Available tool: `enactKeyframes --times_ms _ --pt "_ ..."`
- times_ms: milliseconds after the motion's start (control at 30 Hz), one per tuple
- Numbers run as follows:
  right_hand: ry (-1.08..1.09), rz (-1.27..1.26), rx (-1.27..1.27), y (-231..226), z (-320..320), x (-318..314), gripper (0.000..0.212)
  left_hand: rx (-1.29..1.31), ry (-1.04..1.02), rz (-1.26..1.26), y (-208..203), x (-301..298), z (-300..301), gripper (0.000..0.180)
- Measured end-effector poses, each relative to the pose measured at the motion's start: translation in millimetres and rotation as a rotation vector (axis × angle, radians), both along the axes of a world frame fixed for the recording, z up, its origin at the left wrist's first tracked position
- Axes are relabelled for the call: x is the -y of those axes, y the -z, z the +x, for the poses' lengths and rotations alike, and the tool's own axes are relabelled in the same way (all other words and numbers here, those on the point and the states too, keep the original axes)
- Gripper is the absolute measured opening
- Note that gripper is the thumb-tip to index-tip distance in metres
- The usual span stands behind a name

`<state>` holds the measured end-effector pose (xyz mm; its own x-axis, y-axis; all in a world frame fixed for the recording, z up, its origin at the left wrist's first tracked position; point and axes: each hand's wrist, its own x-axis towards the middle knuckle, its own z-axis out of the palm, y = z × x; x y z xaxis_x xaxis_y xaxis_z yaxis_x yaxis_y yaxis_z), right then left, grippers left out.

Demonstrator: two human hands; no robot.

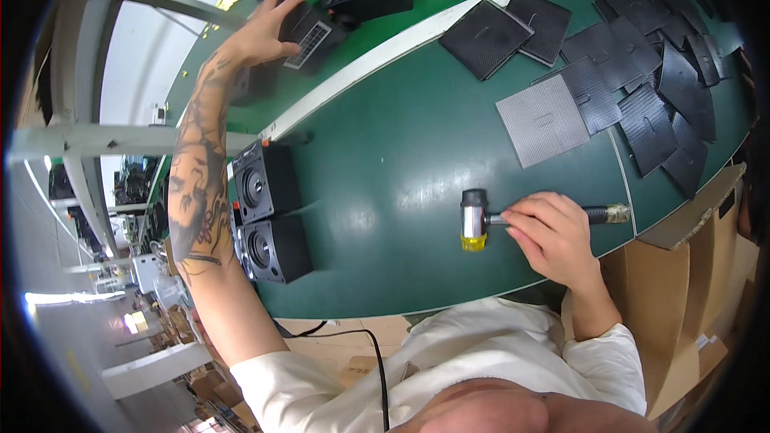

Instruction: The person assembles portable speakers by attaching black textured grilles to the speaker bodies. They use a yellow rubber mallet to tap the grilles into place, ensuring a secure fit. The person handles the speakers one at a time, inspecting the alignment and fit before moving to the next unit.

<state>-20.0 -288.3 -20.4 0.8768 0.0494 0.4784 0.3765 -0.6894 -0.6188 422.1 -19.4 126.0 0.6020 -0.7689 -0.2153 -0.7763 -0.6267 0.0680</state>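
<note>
Over the green table (377,208), right hand (555,238) on a yellow-tipped mallet (474,218).

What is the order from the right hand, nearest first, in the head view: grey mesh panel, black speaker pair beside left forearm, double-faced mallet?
1. Double-faced mallet, in the right hand.
2. Grey mesh panel, beyond the hand.
3. Black speaker pair, at left.

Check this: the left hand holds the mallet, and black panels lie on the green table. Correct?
Not quite: the head view shows the right hand holding the mallet, not the left hand. Black panels do lie on the green table.
</note>
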Motion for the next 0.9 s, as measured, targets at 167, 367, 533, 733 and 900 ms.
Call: enactKeyframes --times_ms 167,367,533,733,900 --pt "0.037 -0.013 -0.114 -2.5 2.9 3.7 0.028 -0.319 -0.190 -0.084 9.3 64.3 62.2 0.075" --pt "0.043 0.016 -0.128 -4.3 2.5 5.4 0.029 0.057 0.141 0.342 23.4 193.2 26.0 0.139" --pt "-0.002 0.004 -0.111 -1.7 5.6 7.7 0.031 0.059 0.106 0.135 54.2 195.4 36.1 0.127" --pt "0.028 0.014 -0.083 0.0 3.2 3.8 0.026 0.207 0.393 -0.467 19.6 184.7 -23.3 0.107" --pt "0.099 -0.026 -0.001 11.1 0.2 -2.6 0.019 0.083 0.455 -0.569 -17.0 126.5 -141.9 0.097"
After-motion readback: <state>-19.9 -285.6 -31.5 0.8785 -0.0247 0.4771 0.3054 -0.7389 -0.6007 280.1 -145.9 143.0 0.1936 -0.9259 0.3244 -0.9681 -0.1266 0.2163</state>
